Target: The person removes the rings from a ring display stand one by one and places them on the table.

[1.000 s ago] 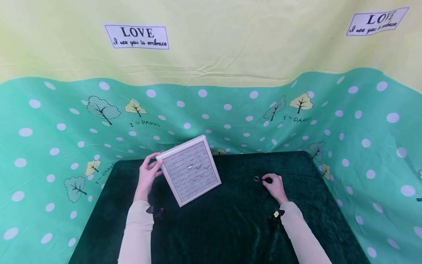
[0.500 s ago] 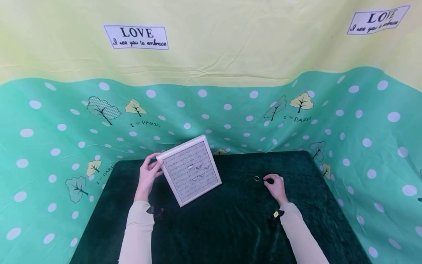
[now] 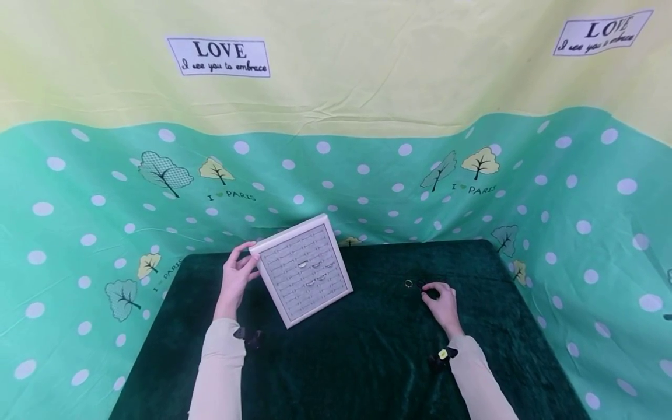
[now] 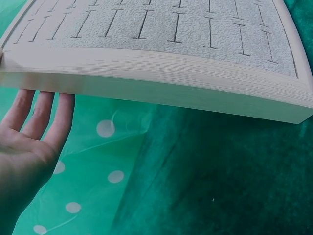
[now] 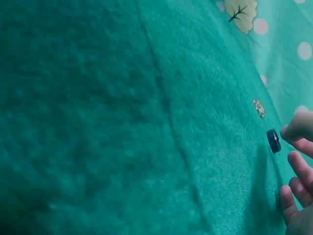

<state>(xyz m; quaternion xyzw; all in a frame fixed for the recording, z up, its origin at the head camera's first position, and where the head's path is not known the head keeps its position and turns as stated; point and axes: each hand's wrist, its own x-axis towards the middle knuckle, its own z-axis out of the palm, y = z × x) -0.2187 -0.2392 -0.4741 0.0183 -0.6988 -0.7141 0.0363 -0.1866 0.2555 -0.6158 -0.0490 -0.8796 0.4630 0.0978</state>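
Observation:
A ring display case [image 3: 299,233] with a pale frame and grey slotted padding leans tilted at the back of the table. My left hand [image 3: 238,277] grips its upper left corner; in the left wrist view three fingers [image 4: 62,117] lie under the side. Several silver rings [image 3: 302,265] sit in the slots. Farther right, a black ring [image 5: 274,141] stands on the dark green cloth beside a patterned gold-toned ring [image 5: 259,108]. My right hand [image 3: 440,300] is right by the black ring, its fingertips apart and loosely bent, with nothing held between them.
Dark green velvet cloth [image 3: 336,373] covers the table. A teal and yellow curtain [image 3: 362,192] with white dots and printed trees hangs behind and along both sides. Each wrist wears a small dark camera, the right one [image 3: 443,354] with a yellow mark.
My right hand has let go of the black ring and drawn back slightly to the right and toward me. The ring stays on the cloth. The left hand and case hold still.

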